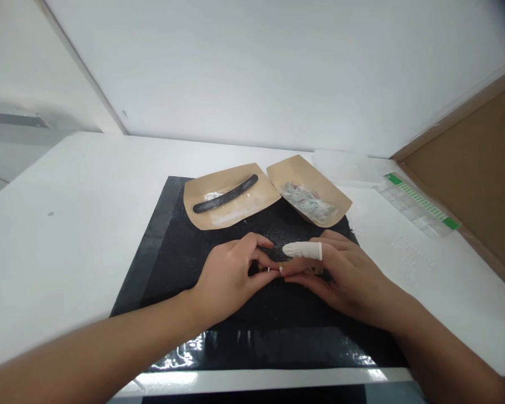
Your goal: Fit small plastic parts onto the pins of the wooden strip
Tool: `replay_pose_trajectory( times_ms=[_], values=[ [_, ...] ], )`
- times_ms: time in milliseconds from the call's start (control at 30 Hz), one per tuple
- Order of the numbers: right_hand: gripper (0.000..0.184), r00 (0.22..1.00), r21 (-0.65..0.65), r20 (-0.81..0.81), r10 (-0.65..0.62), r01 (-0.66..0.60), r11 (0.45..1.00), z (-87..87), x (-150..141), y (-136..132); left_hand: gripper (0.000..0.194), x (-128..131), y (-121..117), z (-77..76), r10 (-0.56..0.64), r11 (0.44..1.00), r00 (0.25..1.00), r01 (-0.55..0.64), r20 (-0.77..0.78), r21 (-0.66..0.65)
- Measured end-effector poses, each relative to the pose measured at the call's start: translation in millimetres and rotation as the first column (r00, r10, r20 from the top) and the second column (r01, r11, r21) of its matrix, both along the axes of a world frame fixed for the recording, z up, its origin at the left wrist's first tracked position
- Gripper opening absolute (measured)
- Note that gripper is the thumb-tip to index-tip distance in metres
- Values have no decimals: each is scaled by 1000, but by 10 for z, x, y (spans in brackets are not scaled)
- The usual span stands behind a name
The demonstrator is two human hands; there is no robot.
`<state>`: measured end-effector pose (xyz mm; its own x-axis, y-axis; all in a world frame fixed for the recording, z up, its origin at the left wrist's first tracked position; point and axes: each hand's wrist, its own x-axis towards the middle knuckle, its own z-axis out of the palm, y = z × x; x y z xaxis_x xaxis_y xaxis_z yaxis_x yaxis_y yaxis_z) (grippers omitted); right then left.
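Note:
My left hand (pixel 231 268) is closed in a pinch, thumb and index fingertips together above the black mat (pixel 231 314). My right hand (pixel 345 275) meets it from the other side, also pinching, with its fingertips touching or nearly touching the left ones. A white finger cot (pixel 303 250) covers one finger of the right hand. Tiny white specks (pixel 269 270) show at the fingertips; whether they are held pieces or nails I cannot tell. Behind the fingers a small brown piece (pixel 284 265) is mostly hidden.
Beyond my hands, one brown paper tray (pixel 189 193) holds a curved black nail file (pixel 225 194) and white bits. Another brown paper tray (pixel 332 193) contains many pale, thin pieces (pixel 307 201). A clear compartment box with green labels (pixel 421 202) lies right, near a brown panel (pixel 471 163).

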<state>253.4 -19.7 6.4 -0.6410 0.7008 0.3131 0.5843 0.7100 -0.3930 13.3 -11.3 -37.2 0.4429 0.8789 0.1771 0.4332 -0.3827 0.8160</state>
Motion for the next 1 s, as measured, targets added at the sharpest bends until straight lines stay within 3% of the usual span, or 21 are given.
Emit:
replay_pose_trajectory(
  times_ms=[167, 333, 400, 533, 667, 767, 900, 1000],
  values=[
    [31, 999, 5, 17, 42, -42, 999, 10, 12, -7, 40, -2, 7, -13, -3, 1000, 1000, 3, -5, -14],
    [62, 997, 19, -74, 5, -4, 1000, 73, 43, 32, 30, -6, 8, -5, -30, 998, 999, 32, -28, 53],
    [54, 993, 57, -116, -34, 41, 998, 94, 76, 67, 27, -7, 5, -5, -56, 993, 998, 58, -25, 100],
    [13, 991, 163, -97, -88, 103, 981, 97, 142, 142, 21, -8, -4, -7, -103, 978, 995, 103, -12, 180],
    [30, 989, 149, -87, -118, 130, 980, 71, 158, 163, 12, -8, 2, 3, -172, 948, 983, 183, -66, 261],
    [38, 962, 106, -115, -247, 259, 960, 64, 149, 140, 15, -12, 14, -1, -215, 920, 972, 233, -92, 316],
    [35, 886, -29, -201, -417, 421, 907, 56, 148, 132, 16, -24, 25, -20, -239, 875, 967, 255, -90, 412],
    [27, 880, -63, -281, -383, 381, 922, 21, 159, 165, 17, -37, 33, -21, -241, 853, 966, 256, -93, 454]
  ],
)
